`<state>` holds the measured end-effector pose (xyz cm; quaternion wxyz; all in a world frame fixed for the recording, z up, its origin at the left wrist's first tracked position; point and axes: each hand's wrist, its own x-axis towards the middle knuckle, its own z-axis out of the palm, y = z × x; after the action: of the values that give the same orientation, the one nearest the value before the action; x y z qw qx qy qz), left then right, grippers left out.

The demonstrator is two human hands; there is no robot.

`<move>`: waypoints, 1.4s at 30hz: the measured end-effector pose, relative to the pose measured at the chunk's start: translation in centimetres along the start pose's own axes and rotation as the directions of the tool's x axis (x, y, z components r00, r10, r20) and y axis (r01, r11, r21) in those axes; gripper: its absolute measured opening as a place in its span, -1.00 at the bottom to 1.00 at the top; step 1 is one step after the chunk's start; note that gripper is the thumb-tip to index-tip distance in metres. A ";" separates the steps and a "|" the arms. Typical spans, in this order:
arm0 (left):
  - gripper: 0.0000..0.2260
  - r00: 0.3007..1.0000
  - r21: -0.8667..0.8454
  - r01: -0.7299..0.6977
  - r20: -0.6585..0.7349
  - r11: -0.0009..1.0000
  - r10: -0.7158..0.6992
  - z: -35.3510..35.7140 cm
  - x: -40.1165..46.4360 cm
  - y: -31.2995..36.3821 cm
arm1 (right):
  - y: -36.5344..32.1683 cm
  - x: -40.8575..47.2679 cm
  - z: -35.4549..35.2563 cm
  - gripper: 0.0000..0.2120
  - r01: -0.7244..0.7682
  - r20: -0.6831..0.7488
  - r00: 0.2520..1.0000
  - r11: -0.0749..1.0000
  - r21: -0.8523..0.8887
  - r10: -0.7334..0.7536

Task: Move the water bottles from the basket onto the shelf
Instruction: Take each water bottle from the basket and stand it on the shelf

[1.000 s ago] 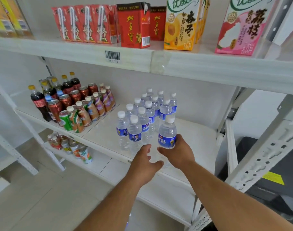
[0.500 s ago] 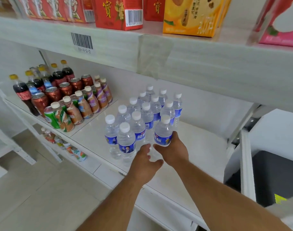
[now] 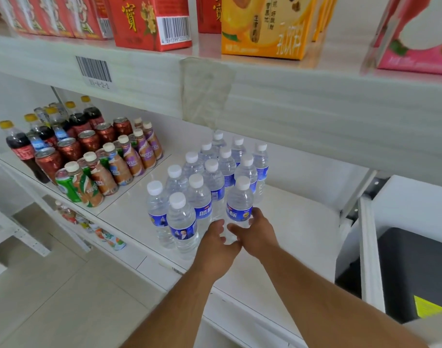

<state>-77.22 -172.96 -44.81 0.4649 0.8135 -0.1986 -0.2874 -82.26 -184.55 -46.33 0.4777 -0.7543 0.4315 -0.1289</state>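
Observation:
Several clear water bottles [image 3: 202,177] with white caps and blue labels stand in rows on the white middle shelf [image 3: 303,227]. My right hand [image 3: 256,232] is wrapped around the lower part of the front right water bottle [image 3: 239,202], which stands upright at the end of the right row. My left hand [image 3: 218,243] sits just left of it, fingers curled, fingertips touching the same bottle's base and the right hand. The basket is not in view.
Cola bottles [image 3: 20,149], red cans [image 3: 69,149] and coffee bottles [image 3: 129,156] fill the shelf's left part. Juice cartons [image 3: 265,26] stand on the shelf above, whose front edge [image 3: 290,101] hangs low over the water bottles. A dark bin [image 3: 416,272] sits at the right.
The view has moved closer and lower under the upper shelf. Both hands have carried the bottle forward and set it against the right row; they remain on it.

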 end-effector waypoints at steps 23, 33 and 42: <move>-0.43 0.999 -0.006 0.038 0.001 0.999 -0.038 -1.0 -1.8 0.8 | -0.2 1.7 1.1 -0.40 -0.109 -0.016 0.994 0.993 0.051 0.110; -0.44 0.999 0.031 -0.035 -0.017 0.999 0.036 -6.7 -8.8 -2.0 | -0.1 -5.5 3.0 -0.27 -0.144 -0.112 0.978 0.954 0.262 0.178; -0.43 0.997 0.050 -0.069 0.042 0.996 0.067 -15.0 -18.0 -9.8 | -0.7 -23.0 10.0 -0.39 -0.228 0.059 0.974 0.939 0.259 0.221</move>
<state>-80.55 -147.92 -42.18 0.4489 0.8122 -0.2428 -0.2827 -89.48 -160.52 -45.82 0.5916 -0.6316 0.4868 -0.1189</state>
